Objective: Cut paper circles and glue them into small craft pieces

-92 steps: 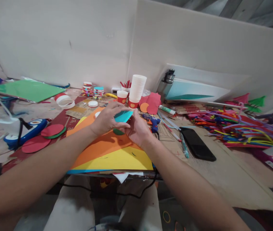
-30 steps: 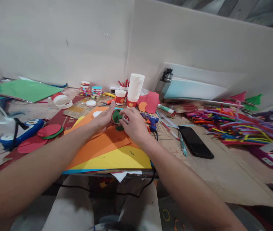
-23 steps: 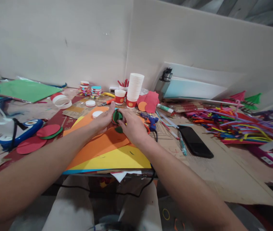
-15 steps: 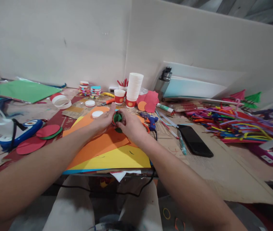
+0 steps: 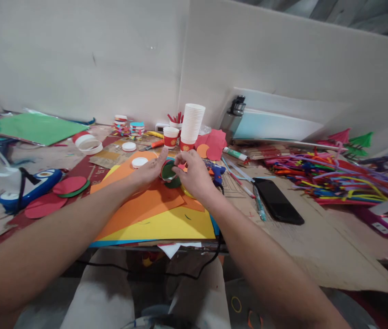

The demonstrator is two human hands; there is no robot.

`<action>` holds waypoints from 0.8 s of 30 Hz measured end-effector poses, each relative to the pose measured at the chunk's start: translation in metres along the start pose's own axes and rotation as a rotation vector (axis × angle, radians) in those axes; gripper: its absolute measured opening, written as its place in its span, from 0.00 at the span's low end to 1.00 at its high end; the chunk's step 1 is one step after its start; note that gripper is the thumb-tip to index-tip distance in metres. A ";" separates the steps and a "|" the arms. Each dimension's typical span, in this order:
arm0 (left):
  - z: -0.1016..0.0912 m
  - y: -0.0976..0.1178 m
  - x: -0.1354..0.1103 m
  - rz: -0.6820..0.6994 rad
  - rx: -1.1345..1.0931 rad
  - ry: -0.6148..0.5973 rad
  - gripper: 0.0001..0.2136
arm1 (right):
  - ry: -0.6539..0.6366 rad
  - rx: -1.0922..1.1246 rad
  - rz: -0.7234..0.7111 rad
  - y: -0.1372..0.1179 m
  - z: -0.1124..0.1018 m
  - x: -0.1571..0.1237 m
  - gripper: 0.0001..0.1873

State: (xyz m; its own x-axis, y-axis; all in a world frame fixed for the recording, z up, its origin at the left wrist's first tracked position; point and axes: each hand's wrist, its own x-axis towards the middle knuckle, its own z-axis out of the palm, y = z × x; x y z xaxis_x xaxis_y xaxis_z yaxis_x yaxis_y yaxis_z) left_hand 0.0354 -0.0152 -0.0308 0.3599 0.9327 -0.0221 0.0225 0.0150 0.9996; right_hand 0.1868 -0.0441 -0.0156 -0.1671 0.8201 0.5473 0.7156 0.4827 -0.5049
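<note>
Both my hands meet over a stack of orange and yellow paper sheets (image 5: 156,219) at the table's middle. My left hand (image 5: 149,170) and my right hand (image 5: 194,173) pinch a small round piece with a green face (image 5: 168,170) between them, fingers curled around its rim. A second green paper disc (image 5: 173,184) lies on the orange sheet just under it. A white lid (image 5: 139,162) rests by my left hand.
A stack of white cups (image 5: 192,125) and a red cup (image 5: 171,137) stand behind my hands. A blue glue gun (image 5: 216,171), a pen (image 5: 259,208) and a black phone (image 5: 278,201) lie to the right, beside a heap of pipe cleaners (image 5: 334,180). Red discs (image 5: 55,196) lie left.
The teal paper seen three seconds ago is gone from my hands. They dropped to the sheets and took up the green-faced round piece, which has shifted slightly right.
</note>
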 end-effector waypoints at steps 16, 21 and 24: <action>-0.048 0.018 0.014 -0.158 0.002 -0.133 0.15 | -0.173 0.279 0.269 0.018 -0.014 0.011 0.07; -0.053 0.023 0.011 -0.174 0.235 0.027 0.13 | -0.287 0.001 0.201 0.015 -0.005 0.003 0.08; -0.058 0.025 0.009 -0.155 0.347 0.002 0.13 | -0.343 -0.150 0.160 0.010 0.002 0.000 0.08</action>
State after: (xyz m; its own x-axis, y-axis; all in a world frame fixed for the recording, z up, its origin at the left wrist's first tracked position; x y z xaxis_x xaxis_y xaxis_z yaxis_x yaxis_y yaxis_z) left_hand -0.0148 0.0149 -0.0048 0.3254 0.9298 -0.1718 0.3907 0.0333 0.9199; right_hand 0.1929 -0.0386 -0.0223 -0.2441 0.9484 0.2022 0.8376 0.3113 -0.4490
